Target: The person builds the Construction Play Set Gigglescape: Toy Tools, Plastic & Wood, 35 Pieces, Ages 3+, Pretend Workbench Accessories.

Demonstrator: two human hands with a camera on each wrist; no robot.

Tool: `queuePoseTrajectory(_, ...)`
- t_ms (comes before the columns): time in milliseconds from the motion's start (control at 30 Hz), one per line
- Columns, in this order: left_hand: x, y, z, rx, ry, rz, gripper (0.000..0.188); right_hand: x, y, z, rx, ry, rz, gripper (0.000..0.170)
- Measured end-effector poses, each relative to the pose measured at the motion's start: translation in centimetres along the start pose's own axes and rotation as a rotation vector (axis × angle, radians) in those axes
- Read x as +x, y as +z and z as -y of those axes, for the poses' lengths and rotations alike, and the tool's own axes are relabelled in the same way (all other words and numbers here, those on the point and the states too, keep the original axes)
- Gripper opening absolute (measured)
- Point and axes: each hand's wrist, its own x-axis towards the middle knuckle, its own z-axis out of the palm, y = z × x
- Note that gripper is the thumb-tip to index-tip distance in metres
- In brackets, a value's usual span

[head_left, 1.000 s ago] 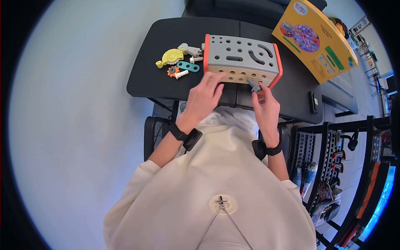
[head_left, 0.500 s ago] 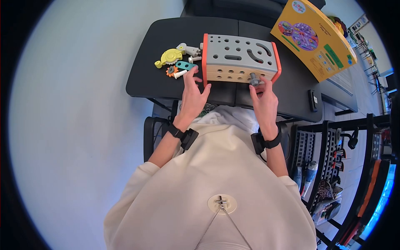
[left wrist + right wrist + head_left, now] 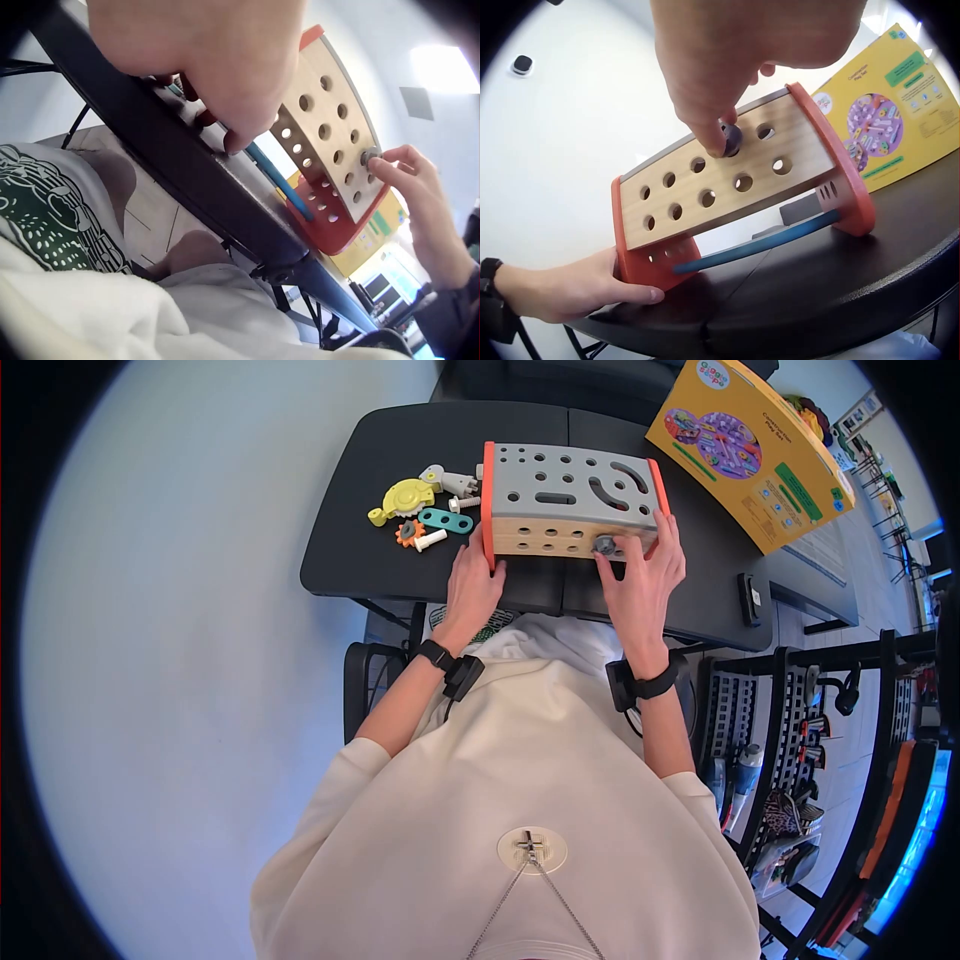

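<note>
- The right hand (image 3: 645, 582) pinches a gray bolt (image 3: 604, 545) between thumb and finger; its other fingers spread up over the toy box's right end panel (image 3: 658, 488).
- The left hand (image 3: 475, 588) is at the left end panel (image 3: 488, 500), thumb in front, fingers at its outer side; whether it squeezes, I cannot tell.
- The bolt head sits at the wooden front panel (image 3: 545, 538), at the fourth upper-row hole from the left; how deep it goes is hidden.
- Half a second ago the bolt stood farther out and the left hand was over the loose parts; now it is against the end panel.
- The perforated toy box (image 3: 575, 480) lies near the front edge of the black bench (image 3: 345, 560), a narrow strip of surface between.
- Left of it, close by, lie a teal strip (image 3: 446, 520), orange gear (image 3: 409, 534), white bolt (image 3: 432, 539) and yellow toothed piece (image 3: 408, 496); more black surface runs to the left edge.
- A yellow carton (image 3: 765, 460) bounds the right rear; a black device (image 3: 749, 600) lies near the right front corner, bare surface between it and the toy box.
</note>
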Motion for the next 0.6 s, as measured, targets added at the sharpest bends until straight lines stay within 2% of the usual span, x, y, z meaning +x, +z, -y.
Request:
queuePoseTrajectory(133, -0.1, -0.1, -0.4, -0.015, -0.07, 0.019, 0.07, 0.1, 1.3, -1.1, 0.15, 0.023, 0.045, 0.029)
queuePoseTrajectory(167, -0.2, -0.1, -0.6, -0.018, -0.034, -0.01, 0.069, 0.2, 1.6, -1.3, 0.241, 0.022, 0.049, 0.03)
queuePoseTrajectory(333, -0.3, -1.0, -2.6, -0.041, 0.063, -0.151, 0.069, 0.8, 1.1, -2.9, 0.229, 0.058, 0.036, 0.032)
queuePoseTrajectory(400, 0.2, -1.8, -4.0, -0.095, 0.201, -0.263, 0.066, 0.9, 0.8, -3.5, 0.255, 0.092, 0.042, 0.033)
queuePoseTrajectory(433, 0.6, -2.4, -5.0, -0.096, 0.202, -0.26, 0.066, 1.0, 0.7, -3.8, 0.338, 0.146, 0.033, 0.034)
queuePoseTrajectory(500, 1.6, -3.9, -7.4, -0.038, 0.499, -0.419, 0.066, 0.9, 1.1, -4.7, 0.452, 0.26, 0.036, 0.037)
queuePoseTrajectory(533, 1.9, -4.7, -8.5, -0.04, 0.5, -0.42, 0.066, 0.8, 1.3, -4.9, 0.451, 0.258, 0.035, 0.037)
queuePoseTrajectory(600, 2.6, -6.0, -10.7, 0.026, 0.667, -0.447, 0.063, 0.7, 1.9, -5.1, 0.701, 0.425, 0.097, 0.036)
